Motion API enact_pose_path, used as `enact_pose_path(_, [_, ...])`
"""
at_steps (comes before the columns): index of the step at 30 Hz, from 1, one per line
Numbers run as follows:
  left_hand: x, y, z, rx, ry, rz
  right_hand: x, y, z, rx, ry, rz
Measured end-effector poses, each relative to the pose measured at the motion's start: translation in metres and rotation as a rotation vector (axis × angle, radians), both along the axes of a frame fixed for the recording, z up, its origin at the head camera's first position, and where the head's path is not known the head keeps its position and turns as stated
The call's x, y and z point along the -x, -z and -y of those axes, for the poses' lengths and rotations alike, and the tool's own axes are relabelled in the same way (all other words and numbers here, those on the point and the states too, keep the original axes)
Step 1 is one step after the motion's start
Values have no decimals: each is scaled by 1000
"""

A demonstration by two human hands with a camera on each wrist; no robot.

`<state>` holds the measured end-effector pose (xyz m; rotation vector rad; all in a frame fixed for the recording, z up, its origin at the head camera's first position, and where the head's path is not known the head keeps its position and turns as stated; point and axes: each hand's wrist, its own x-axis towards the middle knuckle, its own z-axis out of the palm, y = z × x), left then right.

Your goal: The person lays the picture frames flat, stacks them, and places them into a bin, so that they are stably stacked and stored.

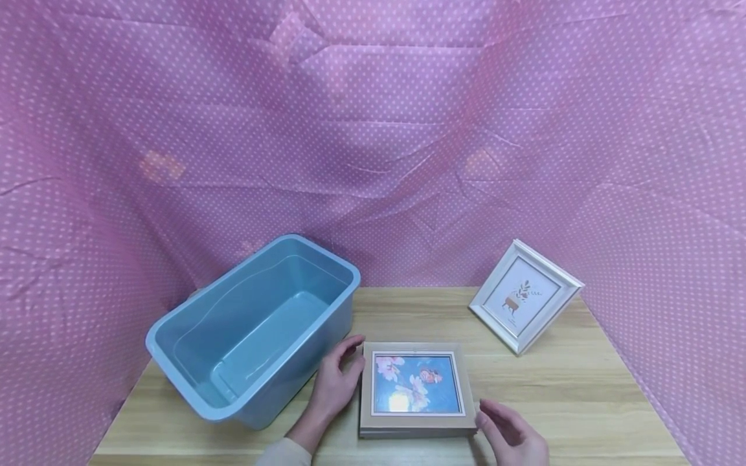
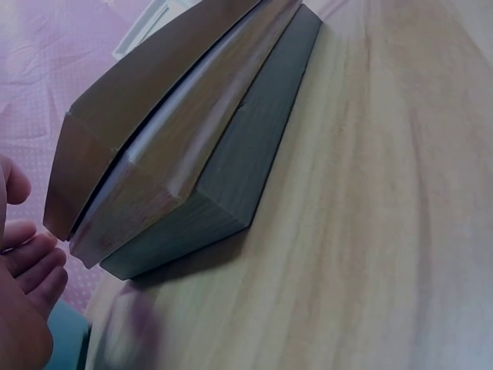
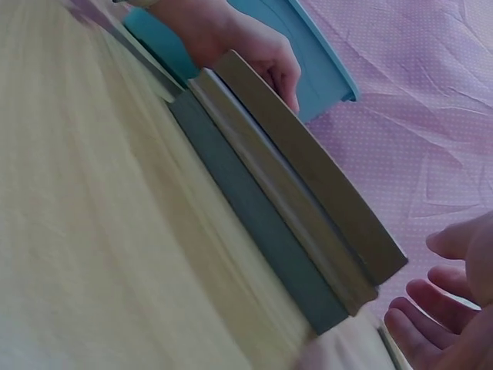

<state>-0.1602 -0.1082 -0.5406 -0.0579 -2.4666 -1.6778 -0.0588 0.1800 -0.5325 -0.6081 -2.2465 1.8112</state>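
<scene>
Toward six o'clock in the head view, a stack of picture frames (image 1: pixel 416 388) lies flat on the wooden tabletop (image 1: pixel 588 401). By its nine o'clock edge is the left hand (image 1: pixel 335 384), loosely spread; by its four o'clock corner is the right hand (image 1: pixel 514 435), wide and relaxed. Open wood runs from the stack's twelve o'clock round to three, interrupted by a white frame (image 1: pixel 527 296) standing at two. A blue tub (image 1: pixel 317 336) stands at ten, near the left hand, with dotted pink cloth (image 1: pixel 373 162) behind.

From the left wrist, the stack slants at ten o'clock, wood spreading toward three; the left hand is at eight, contact unclear.

From the right wrist, the stack crosses the middle, wood lies at nine, the right hand is just beside at four, touching or not I cannot tell, and the tub fills one o'clock.
</scene>
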Motion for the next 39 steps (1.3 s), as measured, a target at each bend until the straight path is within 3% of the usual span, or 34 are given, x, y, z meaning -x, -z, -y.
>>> enact_pose_path(6, [1,-5,0,-1,-8,-33,5,-4,-10,6,-18,-77])
enact_pose_path(15, [0,-11,-1,-34,3,-37,15,-14,-24,-75,-11,-194])
enact_pose_path(32, [6,-26,-6,-72,31,-41,34,-32,-47,-113,-2,-197])
enact_pose_path(39, [8,-32,-6,-59,76,-70,40,-37,-56,-120,-10,-219])
